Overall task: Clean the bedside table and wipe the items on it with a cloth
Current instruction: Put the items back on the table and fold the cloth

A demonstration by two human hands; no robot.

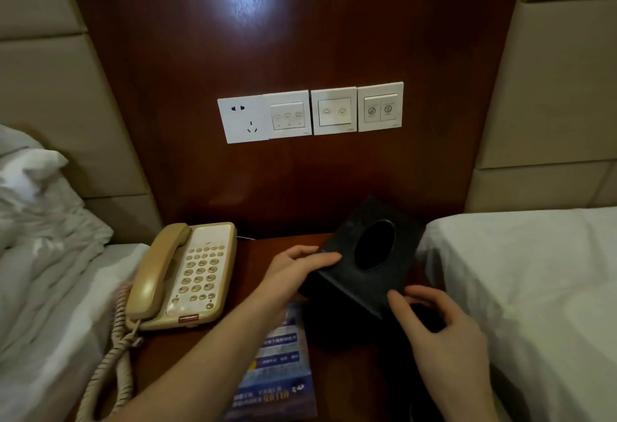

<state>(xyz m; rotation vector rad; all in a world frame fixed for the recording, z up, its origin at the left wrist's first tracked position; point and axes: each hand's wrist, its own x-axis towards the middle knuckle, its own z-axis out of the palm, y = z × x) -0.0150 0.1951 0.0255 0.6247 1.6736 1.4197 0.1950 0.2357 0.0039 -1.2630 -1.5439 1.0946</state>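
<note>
A black tissue box (359, 274) with an oval opening is tilted up off the dark wooden bedside table (253, 248). My left hand (297, 268) grips its left edge, fingers curled over the top. My right hand (440, 328) holds its near right corner, thumb on the box, over something dark that I cannot make out. A beige corded telephone (187, 274) sits on the left of the table. A blue printed leaflet (277, 371) lies flat at the front, partly under my left forearm. No cloth can be made out.
Beds with white sheets flank the table, a rumpled one on the left (50, 254) and a smooth one on the right (527, 271). A row of white wall switches and a socket (310, 113) is set in the wood panel behind. The phone's coiled cord (110, 361) hangs at the front left.
</note>
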